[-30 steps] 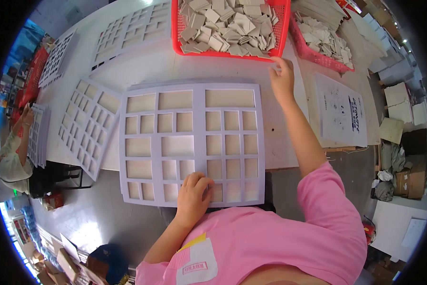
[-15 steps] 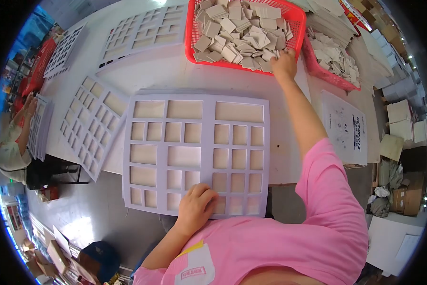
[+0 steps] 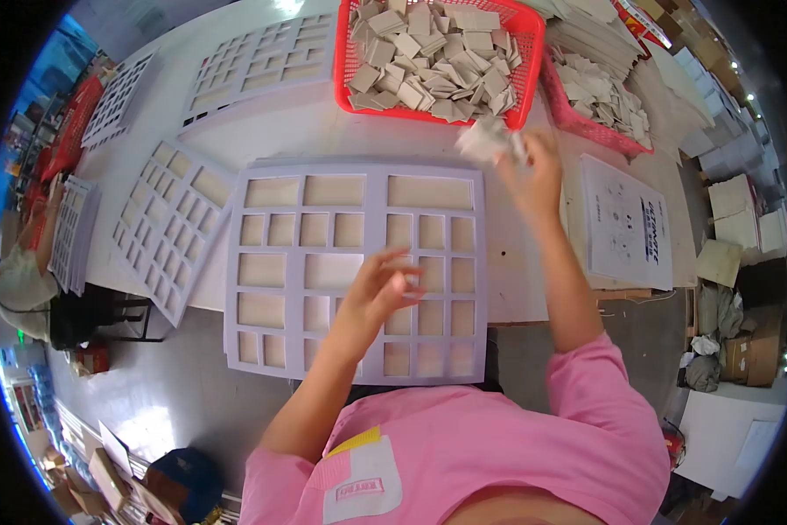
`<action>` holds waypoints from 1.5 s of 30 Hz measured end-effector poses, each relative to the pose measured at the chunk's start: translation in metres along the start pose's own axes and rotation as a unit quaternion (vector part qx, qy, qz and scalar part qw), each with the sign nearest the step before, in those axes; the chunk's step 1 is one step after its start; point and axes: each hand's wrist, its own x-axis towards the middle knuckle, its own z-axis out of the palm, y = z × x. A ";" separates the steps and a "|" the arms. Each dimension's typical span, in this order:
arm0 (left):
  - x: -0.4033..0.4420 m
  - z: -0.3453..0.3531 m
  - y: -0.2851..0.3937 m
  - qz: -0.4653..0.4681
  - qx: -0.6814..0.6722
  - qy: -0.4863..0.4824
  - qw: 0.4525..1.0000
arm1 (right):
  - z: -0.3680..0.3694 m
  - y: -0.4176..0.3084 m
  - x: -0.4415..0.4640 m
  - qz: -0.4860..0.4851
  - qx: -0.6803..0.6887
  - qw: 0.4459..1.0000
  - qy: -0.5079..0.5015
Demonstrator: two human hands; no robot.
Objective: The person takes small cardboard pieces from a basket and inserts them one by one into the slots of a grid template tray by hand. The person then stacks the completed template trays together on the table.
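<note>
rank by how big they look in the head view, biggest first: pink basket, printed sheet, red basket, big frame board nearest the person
1. Frame board
2. Red basket
3. Printed sheet and pink basket: too alike to rank, and the basket is seen at a slant

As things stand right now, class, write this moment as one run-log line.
right hand: holding blurred pale pieces | left hand: over windowed panel, fingers spread | red basket: many more pieces inside

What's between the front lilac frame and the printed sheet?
In the head view, white tabletop with a small dark spot separates lilac frame from printed sheet; the right forearm crosses above.
</note>
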 end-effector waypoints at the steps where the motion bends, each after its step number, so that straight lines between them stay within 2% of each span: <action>1: 0.008 0.011 0.002 -0.032 -0.105 -0.004 0.994 | -0.001 -0.022 -0.024 -0.063 0.017 0.998 -0.012; 3: 0.024 0.025 0.008 -0.122 -0.272 -0.067 0.952 | -0.009 -0.067 -0.066 -0.149 0.006 0.983 -0.108; 4: 0.026 0.027 0.008 -0.167 -0.352 -0.097 0.916 | -0.012 -0.080 -0.082 -0.152 0.025 0.978 -0.138; 6: 0.026 0.019 -0.010 -0.161 -0.339 -0.083 0.923 | -0.018 -0.096 -0.106 -0.158 0.058 0.966 -0.195; 12: -0.002 0.019 -0.020 -0.161 -0.269 -0.057 0.948 | -0.038 -0.090 -0.133 -0.153 0.140 0.953 -0.220; 15: -0.010 0.011 -0.022 -0.144 -0.235 -0.059 0.959 | -0.049 -0.097 -0.140 0.003 0.199 0.964 -0.176; 18: -0.016 -0.015 -0.026 -0.108 -0.217 -0.014 0.970 | -0.054 -0.093 -0.160 0.270 0.296 0.903 -0.155; 21: -0.026 -0.036 -0.018 -0.085 -0.254 0.044 0.962 | -0.059 -0.104 -0.174 0.343 0.301 0.840 -0.293; 22: -0.030 -0.037 -0.011 -0.077 -0.260 0.053 0.961 | -0.056 -0.103 -0.185 0.350 0.291 0.836 -0.307; 26: -0.041 -0.044 -0.002 -0.046 -0.267 0.032 0.962 | -0.048 -0.112 -0.197 0.251 0.257 0.857 -0.370; 29: -0.045 -0.045 -0.005 -0.038 -0.255 0.064 0.964 | -0.040 -0.113 -0.204 0.148 0.186 0.909 -0.344; 33: -0.049 -0.040 -0.008 -0.042 -0.255 0.084 0.962 | -0.035 -0.116 -0.210 0.147 0.156 0.927 -0.306; 35: -0.049 -0.042 -0.010 -0.054 -0.293 0.056 0.953 | -0.031 -0.112 -0.219 0.125 0.127 0.938 -0.297; 38: -0.049 -0.043 -0.018 -0.090 -0.287 0.006 0.954 | -0.033 -0.123 -0.217 0.063 -0.002 0.952 -0.301; 41: -0.053 -0.033 -0.026 -0.123 -0.269 -0.039 0.955 | -0.033 -0.126 -0.212 0.080 -0.015 0.961 -0.265; 44: -0.054 -0.015 -0.027 -0.153 -0.233 -0.050 0.959 | -0.033 -0.123 -0.203 0.180 0.175 0.947 -0.201; 45: -0.055 -0.010 -0.026 -0.165 -0.217 -0.048 0.961 | -0.034 -0.127 -0.199 0.165 0.185 0.949 -0.194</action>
